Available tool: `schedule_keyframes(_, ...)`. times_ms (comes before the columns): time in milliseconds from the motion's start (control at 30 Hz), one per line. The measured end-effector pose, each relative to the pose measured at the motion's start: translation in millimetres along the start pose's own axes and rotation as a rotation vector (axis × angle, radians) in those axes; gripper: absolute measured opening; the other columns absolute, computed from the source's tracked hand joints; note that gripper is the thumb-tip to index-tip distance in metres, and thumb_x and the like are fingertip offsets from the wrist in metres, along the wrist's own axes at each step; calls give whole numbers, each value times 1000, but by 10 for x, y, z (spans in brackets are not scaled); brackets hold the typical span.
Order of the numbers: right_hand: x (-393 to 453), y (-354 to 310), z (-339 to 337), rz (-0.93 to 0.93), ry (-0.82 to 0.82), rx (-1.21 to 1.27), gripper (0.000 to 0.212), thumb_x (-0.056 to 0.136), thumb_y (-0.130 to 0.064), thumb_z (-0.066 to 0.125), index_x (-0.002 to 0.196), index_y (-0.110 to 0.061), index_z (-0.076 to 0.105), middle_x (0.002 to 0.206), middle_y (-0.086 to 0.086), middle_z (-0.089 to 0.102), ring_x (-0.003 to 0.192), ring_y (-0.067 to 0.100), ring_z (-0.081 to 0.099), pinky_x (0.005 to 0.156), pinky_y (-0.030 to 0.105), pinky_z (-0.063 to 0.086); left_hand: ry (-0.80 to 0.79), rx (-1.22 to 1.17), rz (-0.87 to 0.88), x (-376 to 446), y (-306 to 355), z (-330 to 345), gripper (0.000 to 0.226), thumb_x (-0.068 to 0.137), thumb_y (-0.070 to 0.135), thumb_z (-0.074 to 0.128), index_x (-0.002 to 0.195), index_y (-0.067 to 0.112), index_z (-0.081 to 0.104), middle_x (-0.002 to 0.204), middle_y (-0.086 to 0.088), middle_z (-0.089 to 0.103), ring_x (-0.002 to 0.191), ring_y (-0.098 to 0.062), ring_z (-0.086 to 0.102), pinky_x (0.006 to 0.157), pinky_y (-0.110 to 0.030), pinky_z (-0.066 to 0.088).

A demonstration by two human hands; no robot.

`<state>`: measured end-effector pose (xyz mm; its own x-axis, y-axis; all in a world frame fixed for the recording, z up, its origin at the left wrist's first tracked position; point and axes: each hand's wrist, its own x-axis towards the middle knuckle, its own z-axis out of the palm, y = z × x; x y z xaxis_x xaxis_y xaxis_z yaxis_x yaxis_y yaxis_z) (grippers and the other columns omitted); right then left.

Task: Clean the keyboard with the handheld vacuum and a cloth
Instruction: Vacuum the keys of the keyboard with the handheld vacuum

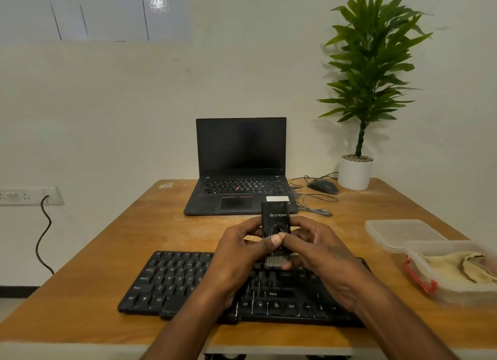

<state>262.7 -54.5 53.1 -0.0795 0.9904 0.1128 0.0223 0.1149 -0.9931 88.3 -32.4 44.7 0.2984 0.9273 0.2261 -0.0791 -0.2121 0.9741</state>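
One keyboard (pixel 188 284) lies on the table (pixel 80 292). Left hand (pixel 239 254) and right hand (pixel 317 252), fingers curled, both grip one handheld vacuum (pixel 274 220) upright, brush down, above the keys. One laptop (pixel 242 168), one mouse (pixel 322 186), one plant (pixel 368 72). One cloth (pixel 454 269) lies in one container (pixel 427 281), far right.

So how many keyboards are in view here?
2. A separate black keyboard lies near the table's front edge under the hands; the other is built into the open laptop behind it.
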Motion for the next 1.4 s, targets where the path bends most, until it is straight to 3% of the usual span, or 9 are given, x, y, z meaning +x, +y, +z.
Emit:
schedule_keyframes(167, 6, -91, 3, -3, -66, -17, 32, 92, -23, 72, 123, -18, 68, 111, 5, 77, 107, 29, 71, 84, 41, 56, 60, 25, -31, 42, -10, -30, 25, 93, 17, 76, 117, 25, 79, 109, -6, 76, 95, -25, 79, 85, -47, 65)
schedule_keyframes(433, 76, -191, -28, 24, -161, -12, 31, 89, -16, 73, 119, -8, 69, 112, 10, 76, 107, 30, 72, 89, 44, 57, 32, -52, -66, 56, 8, -153, 24, 93, 16, 75, 115, 22, 80, 111, -9, 76, 100, -30, 78, 90, -49, 63)
schedule_keyframes(600, 106, -190, 24, -7, -143, -53, 24, 90, -18, 72, 113, -11, 71, 102, 11, 78, 80, 23, 72, 72, 31, 59, 21, -56, -77, 53, -11, -179, 24, 94, 21, 74, 117, 21, 80, 112, -8, 77, 102, -29, 77, 90, -47, 62)
schedule_keyframes(733, 136, -102, 92, -48, -35, -113, 29, 91, -23, 73, 115, -9, 68, 93, 13, 78, 65, 23, 63, 62, 29, 55, -23, -57, -72, 41, -15, -179, 26, 97, 19, 73, 122, 19, 78, 114, -11, 78, 105, -29, 76, 93, -44, 61)
schedule_keyframes(967, 131, -56, 88, -48, -32, -104, 28, 91, -22, 73, 117, -11, 68, 96, 10, 78, 73, 28, 67, 72, 37, 58, -69, -56, -85, 17, 3, -225, 24, 100, 13, 68, 122, 17, 77, 117, -14, 76, 105, -33, 76, 93, -48, 62)
schedule_keyframes(1033, 124, -71, 84, -45, -54, -98, 29, 91, -20, 72, 118, -12, 68, 98, 10, 78, 74, 25, 70, 71, 35, 59, -56, -60, -90, 18, 9, -214, 24, 101, 12, 66, 121, 16, 78, 116, -15, 76, 103, -34, 76, 87, -44, 63)
schedule_keyframes(1167, 122, -90, 55, -32, -93, -84, 31, 89, -13, 74, 119, -10, 69, 103, 10, 78, 93, 29, 75, 70, 33, 61, -66, -90, -106, -7, 3, -208, 25, 102, 10, 63, 123, 13, 76, 114, -16, 77, 99, -31, 77, 78, -33, 62)
schedule_keyframes(1300, 151, -79, 21, -12, -93, -127, 33, 85, -7, 77, 117, -12, 68, 102, 9, 78, 94, 25, 75, 73, 35, 60, -101, 71, -40, 8, -25, -260, 35, 101, 17, 67, 134, 28, 70, 124, -14, 71, 107, -26, 75, 93, -43, 63)
schedule_keyframes(1400, 184, -11, -12, -38, -39, -246, 45, 82, -8, 81, 122, -19, 65, 107, 2, 77, 97, 14, 74, 82, 37, 63, -94, 377, 42, 7, 30, -521, 71, 85, 45, 82, 145, 56, 45, 130, 11, 62, 112, 3, 64, 90, -23, 58)
